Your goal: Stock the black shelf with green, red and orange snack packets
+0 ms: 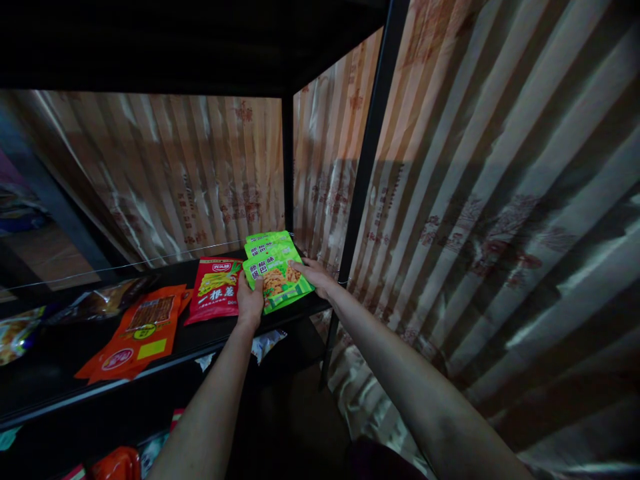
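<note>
Three overlapping green snack bags [280,272] rest at the right end of the black shelf [200,340], each set a little behind the one in front. My left hand [250,300] grips the front bag's left edge, thumb on its face. On the opposite edge my right hand [316,277] closes over the same bag, its thumb on the printed front. A red snack bag [216,290] lies just left of my left hand. The backs of the green bags and the fingers behind them are hidden.
Orange snack packets [143,333] lie farther left, near a brown clear-wrapped pack [103,300] and a blue-edged bag [20,333]. A thin wire [165,257] crosses behind. A black post [367,147] and pleated curtain [475,200] bound the right side. More packets sit below.
</note>
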A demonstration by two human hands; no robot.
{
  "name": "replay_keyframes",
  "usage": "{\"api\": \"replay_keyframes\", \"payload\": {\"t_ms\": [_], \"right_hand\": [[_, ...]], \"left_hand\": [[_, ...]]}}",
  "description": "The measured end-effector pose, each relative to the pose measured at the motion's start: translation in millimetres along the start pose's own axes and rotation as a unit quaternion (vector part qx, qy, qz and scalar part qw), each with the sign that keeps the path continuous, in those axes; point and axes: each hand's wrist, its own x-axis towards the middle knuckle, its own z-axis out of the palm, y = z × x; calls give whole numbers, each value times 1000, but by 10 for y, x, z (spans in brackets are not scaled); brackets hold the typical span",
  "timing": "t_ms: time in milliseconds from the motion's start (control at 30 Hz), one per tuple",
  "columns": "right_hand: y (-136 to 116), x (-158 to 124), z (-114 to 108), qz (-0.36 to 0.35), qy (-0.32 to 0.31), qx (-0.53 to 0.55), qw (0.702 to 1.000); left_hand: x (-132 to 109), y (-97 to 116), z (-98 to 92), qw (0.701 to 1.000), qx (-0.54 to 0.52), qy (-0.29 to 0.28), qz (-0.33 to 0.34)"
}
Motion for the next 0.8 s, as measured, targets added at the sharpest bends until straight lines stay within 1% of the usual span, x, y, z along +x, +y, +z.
{"api": "replay_keyframes", "payload": {"t_ms": [200, 400, 567, 667, 800], "right_hand": [[-13, -5, -34, 6, 14, -23, 1000], [52, 17, -66, -4, 44, -50, 998], [83, 81, -55, -35, 66, -60, 995], [81, 94, -40, -43, 67, -46, 996], [75, 113, -45, -47, 70, -47, 995]], "left_hand": [[5, -37, -3, 1000, -26, -4, 18], [1, -28, -1, 1000, 5, 8, 25], [-24, 29, -11, 999, 26, -8, 18], [-27, 47, -14, 999, 43, -18, 2], [-14, 32, -7, 999, 9, -40, 4]]}}
